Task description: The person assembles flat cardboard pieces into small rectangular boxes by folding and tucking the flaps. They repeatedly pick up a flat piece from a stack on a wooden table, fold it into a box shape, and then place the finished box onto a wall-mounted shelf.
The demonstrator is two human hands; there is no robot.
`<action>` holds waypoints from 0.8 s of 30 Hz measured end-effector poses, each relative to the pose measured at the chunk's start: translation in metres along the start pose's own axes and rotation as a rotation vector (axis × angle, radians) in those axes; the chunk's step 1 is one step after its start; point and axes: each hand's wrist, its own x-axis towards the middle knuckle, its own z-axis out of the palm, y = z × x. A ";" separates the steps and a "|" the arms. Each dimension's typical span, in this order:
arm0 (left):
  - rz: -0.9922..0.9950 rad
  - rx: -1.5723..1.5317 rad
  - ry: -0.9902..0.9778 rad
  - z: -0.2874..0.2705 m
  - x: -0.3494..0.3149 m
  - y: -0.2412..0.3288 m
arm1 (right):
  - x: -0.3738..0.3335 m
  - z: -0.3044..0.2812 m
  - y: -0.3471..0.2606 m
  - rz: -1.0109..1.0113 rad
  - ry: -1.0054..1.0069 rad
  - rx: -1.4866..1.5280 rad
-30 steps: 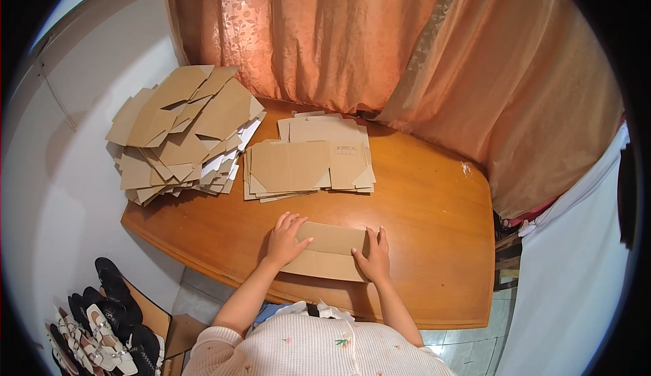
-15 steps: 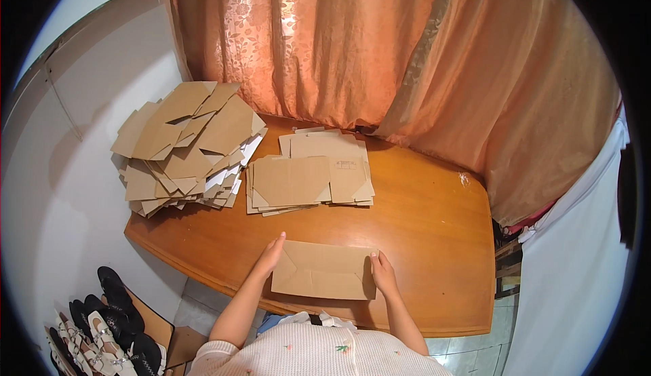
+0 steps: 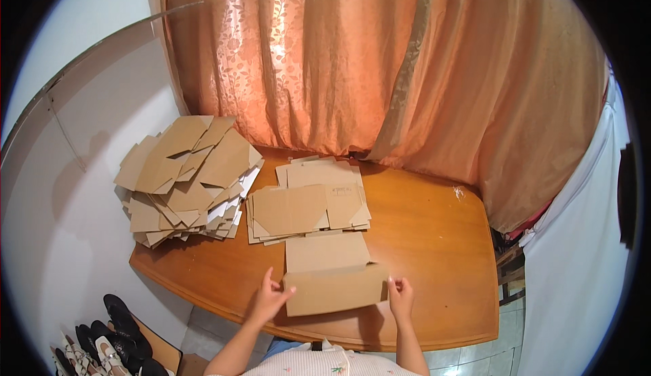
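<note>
- Head view: the cardboard piece (image 3: 336,293) is lying before you at the near side of the wooden table (image 3: 437,274), its far panel extending toward the flat stack (image 3: 288,210) and its near panel tilting up.
- Your left hand (image 3: 269,301) is spreading its fingers clear of the left end, only the thumb tip touching there; it is not grasping.
- Your right hand (image 3: 401,297) is pinching the right end between thumb and fingers.
- A taller cardboard heap (image 3: 176,172) is standing at the table's left.
- Shoes (image 3: 121,322) are sitting below, lower left.
</note>
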 end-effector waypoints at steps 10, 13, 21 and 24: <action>0.292 0.478 -0.246 -0.003 -0.059 0.002 | -0.080 -0.044 0.033 0.160 -0.223 0.084; 0.399 0.487 -0.189 0.000 -0.072 -0.012 | -0.093 -0.047 0.058 0.247 -0.231 0.087; 0.580 0.400 0.074 0.016 -0.063 -0.009 | -0.059 -0.002 -0.031 -0.420 -0.004 -0.130; 0.662 0.440 0.062 0.024 -0.055 -0.006 | -0.043 0.041 -0.086 -0.657 -0.375 -0.190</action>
